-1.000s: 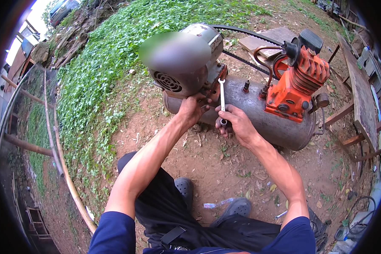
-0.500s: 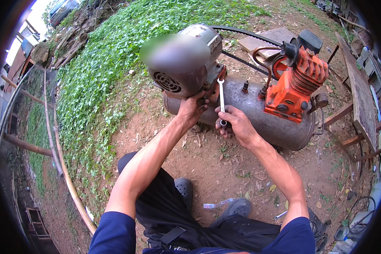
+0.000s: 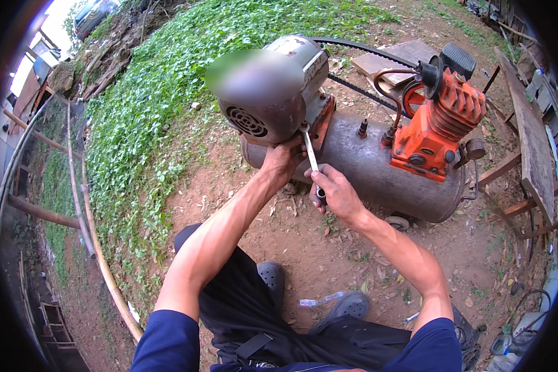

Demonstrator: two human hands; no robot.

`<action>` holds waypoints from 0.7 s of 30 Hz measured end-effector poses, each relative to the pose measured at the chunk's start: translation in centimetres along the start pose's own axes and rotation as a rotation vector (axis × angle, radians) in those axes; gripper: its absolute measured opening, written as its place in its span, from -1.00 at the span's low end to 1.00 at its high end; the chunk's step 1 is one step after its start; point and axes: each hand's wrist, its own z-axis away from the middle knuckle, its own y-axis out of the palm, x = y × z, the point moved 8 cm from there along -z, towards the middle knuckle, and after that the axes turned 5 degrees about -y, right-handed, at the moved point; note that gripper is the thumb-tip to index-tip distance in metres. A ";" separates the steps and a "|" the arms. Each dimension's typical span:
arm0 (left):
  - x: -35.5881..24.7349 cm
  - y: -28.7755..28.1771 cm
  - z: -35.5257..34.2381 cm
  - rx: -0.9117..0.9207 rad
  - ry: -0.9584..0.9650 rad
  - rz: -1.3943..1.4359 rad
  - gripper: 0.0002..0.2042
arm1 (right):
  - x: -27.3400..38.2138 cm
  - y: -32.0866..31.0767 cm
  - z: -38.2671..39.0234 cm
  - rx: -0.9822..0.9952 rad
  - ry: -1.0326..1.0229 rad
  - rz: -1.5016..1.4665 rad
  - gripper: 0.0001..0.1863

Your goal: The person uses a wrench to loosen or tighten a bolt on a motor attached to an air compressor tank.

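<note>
My right hand point(image 3: 333, 191) is closed around the lower part of a combination wrench point(image 3: 310, 150). The wrench's upper end meets the base of the grey electric motor point(image 3: 260, 115), next to its orange mounting plate point(image 3: 322, 124). My left hand point(image 3: 283, 160) reaches under the motor's near edge with its fingers curled in. What those fingers hold is hidden. Beneath the motor lies the rusty grey air tank point(image 3: 369, 167) of a compressor. On the tank's right end stands the orange finned compressor pump point(image 3: 434, 127).
A black belt point(image 3: 369, 94) runs from the motor to the pump. Behind it, wooden boards point(image 3: 387, 62) lie on the ground. A wooden bench point(image 3: 530, 136) stands at right; bamboo poles point(image 3: 102, 266) and mesh are at left. Another metal tool point(image 3: 411, 318) lies near my right elbow.
My right hand has moved slightly left and down. The wrench's upper end has shifted from the orange plate's right side to beside my left fingers, and the wrench now tilts left.
</note>
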 end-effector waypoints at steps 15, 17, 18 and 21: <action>-0.1 -0.6 -0.5 -0.018 0.008 -0.027 -0.83 | 1.1 -0.9 -0.5 0.009 0.034 0.013 -0.65; -0.1 -0.4 -0.4 -0.017 0.002 -0.024 -0.82 | 1.1 -1.1 -0.6 0.018 0.016 0.022 -0.65; -0.1 -0.4 -0.5 -0.010 0.002 -0.016 -0.82 | 1.1 -1.1 -0.7 0.027 0.006 0.025 -0.65; -0.2 -0.6 -0.4 -0.009 0.005 -0.020 -0.82 | 1.6 -1.3 -0.7 0.055 0.001 0.063 -0.66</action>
